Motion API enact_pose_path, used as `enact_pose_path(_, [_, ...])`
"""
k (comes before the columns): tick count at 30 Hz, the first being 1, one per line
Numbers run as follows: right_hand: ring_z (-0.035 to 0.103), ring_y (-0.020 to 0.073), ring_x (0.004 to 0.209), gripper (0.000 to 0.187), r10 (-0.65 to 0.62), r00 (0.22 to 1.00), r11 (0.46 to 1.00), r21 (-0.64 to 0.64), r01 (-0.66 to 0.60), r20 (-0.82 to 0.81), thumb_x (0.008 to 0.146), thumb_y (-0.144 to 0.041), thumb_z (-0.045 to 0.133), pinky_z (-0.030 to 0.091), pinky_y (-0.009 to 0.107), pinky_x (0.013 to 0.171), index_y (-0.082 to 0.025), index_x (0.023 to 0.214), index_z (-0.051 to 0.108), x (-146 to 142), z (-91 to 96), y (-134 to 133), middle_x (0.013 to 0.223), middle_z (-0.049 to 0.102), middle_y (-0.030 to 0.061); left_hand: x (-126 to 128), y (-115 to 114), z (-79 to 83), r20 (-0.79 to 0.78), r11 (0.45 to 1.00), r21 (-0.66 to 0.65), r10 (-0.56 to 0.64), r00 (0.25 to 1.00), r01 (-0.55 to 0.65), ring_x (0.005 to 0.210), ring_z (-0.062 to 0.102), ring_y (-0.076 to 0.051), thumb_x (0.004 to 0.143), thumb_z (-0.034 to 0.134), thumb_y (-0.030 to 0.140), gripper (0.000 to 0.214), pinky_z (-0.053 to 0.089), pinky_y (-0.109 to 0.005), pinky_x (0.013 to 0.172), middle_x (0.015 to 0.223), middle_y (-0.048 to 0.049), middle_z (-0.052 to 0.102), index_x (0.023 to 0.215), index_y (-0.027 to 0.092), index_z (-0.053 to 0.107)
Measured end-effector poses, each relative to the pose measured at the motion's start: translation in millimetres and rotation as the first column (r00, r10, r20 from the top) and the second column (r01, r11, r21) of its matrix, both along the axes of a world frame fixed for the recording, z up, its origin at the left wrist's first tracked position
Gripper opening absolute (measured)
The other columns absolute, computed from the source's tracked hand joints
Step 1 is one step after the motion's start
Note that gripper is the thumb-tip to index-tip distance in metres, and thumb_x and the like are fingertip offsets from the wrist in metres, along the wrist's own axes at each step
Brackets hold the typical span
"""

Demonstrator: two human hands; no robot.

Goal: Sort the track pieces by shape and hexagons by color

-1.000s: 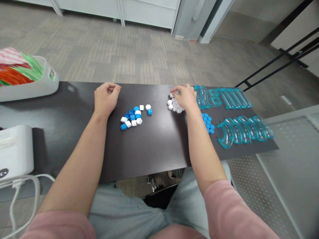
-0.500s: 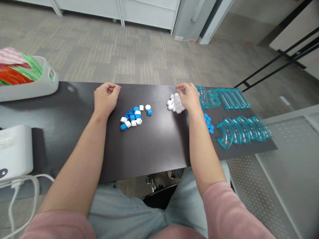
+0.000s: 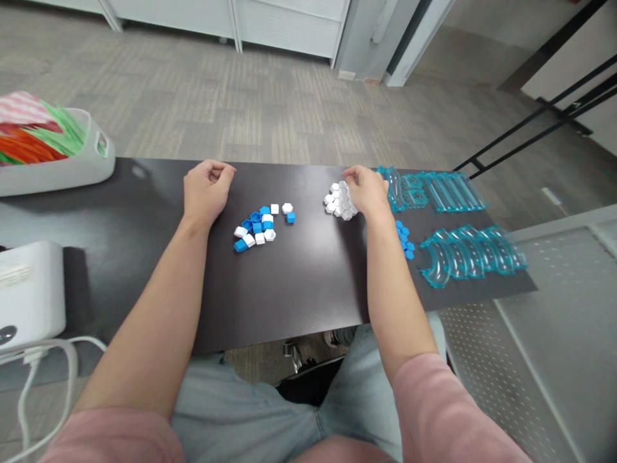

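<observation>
My left hand (image 3: 208,193) rests on the dark table with its fingers curled and thumb against them; nothing shows in it. To its right lies a loose pile of blue and white hexagonal pieces (image 3: 256,225), some on their sides. My right hand (image 3: 369,190) is over the right edge of a tight cluster of white hexagonal pieces (image 3: 340,199), fingers bent down and pressed together. Whatever its fingertips hold or touch is hidden behind the hand. Beside my right forearm sits a group of blue hexagonal pieces (image 3: 405,241), partly covered by the arm.
Clear teal plastic tubes (image 3: 456,191) and curved track pieces (image 3: 472,254) lie in rows on the table's right end (image 3: 506,283). At the left stand a white bin (image 3: 99,154) of colourful strips and a white device (image 3: 31,292) with cables.
My right hand's fingers have drawn closer together at the white cluster and the hand has lowered slightly. My left hand and the piles look the same.
</observation>
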State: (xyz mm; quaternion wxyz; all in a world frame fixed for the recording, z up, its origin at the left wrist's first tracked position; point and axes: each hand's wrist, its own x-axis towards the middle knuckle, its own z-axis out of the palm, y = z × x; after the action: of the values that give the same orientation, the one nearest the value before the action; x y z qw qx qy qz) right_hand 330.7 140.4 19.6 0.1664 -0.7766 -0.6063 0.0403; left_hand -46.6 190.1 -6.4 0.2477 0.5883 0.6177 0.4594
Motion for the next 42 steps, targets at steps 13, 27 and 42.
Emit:
enact_pose_path(13, [0.066,0.0355,0.125,0.027,0.587,0.803,0.81,0.055,-0.584,-0.103,0.113,-0.047,0.077,0.047,0.052,0.115,-0.029,0.131,0.087,-72,26.6,-25,0.133,0.079,0.01,2,-1,1.7,-0.017,1.0,0.006,0.0,1.0,0.0,0.074,0.06,-0.017,0.098,0.076,0.029,0.006,0.05,-0.031,0.076,0.08,0.0001,0.07,0.094,0.024,0.075])
enact_pose_path(27, [0.068,0.0373,0.129,0.014,0.425,0.905,0.905,-0.014,-0.425,-0.034,0.115,-0.036,0.079,0.048,0.055,0.115,-0.031,0.123,0.09,-82,15.0,-18,0.13,0.078,0.0103,-4,2,-2.4,-0.002,1.0,0.013,-0.021,1.0,0.021,0.075,0.063,-0.018,0.097,0.08,0.035,0.012,0.052,-0.031,0.075,0.078,0.0006,0.069,0.093,0.025,0.075])
enact_pose_path(42, [0.068,0.0399,0.132,0.041,0.334,0.942,0.942,-0.007,-0.334,-0.021,0.112,-0.024,0.062,0.049,0.062,0.119,-0.034,0.133,0.096,-26,9.8,-7,0.135,0.075,0.014,-2,0,0.3,-0.009,1.0,0.008,-0.01,1.0,0.01,0.077,0.065,-0.018,0.098,0.078,0.035,0.01,0.053,-0.031,0.074,0.08,-0.0001,0.073,0.093,0.026,0.077])
